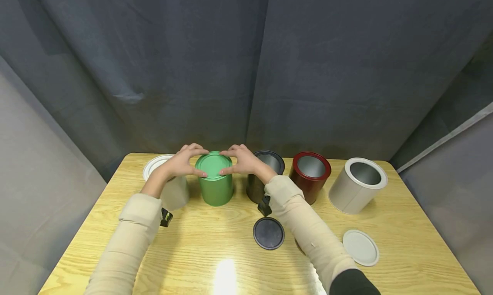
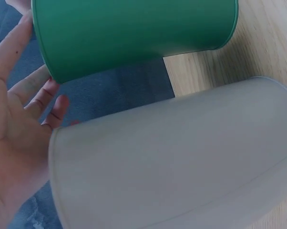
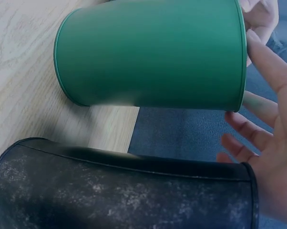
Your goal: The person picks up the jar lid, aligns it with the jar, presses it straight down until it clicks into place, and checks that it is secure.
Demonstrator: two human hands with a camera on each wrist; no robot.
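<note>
Head view: A person's left hand [image 1: 181,161] and right hand [image 1: 244,160], thumbs and forefingers parted wide, touch the rim of a green lid [image 1: 213,165] atop a green can [image 1: 216,193] on a wooden table [image 1: 192,260]. The green can stands upright, long axis vertical, lidded end up, between a cream can [image 1: 176,194] and a black can [image 1: 254,190]. Work looks partway along: green appears capped, whether fully pressed home I cannot tell; cream seems capped too, though an arm crosses its top. The black can, a red can [image 1: 302,186] and a white can [image 1: 346,194] remain open; a black lid [image 1: 268,233] and a white lid [image 1: 360,247] lie loose.

Left wrist view: The green can's axis runs roughly across the view, lidded end left, where the left thumb meets the rim; the other fingers extend.

Right wrist view: The lidded end points right, toward spread right-hand fingers [image 3: 270,64], the black can alongside, apart.
</note>
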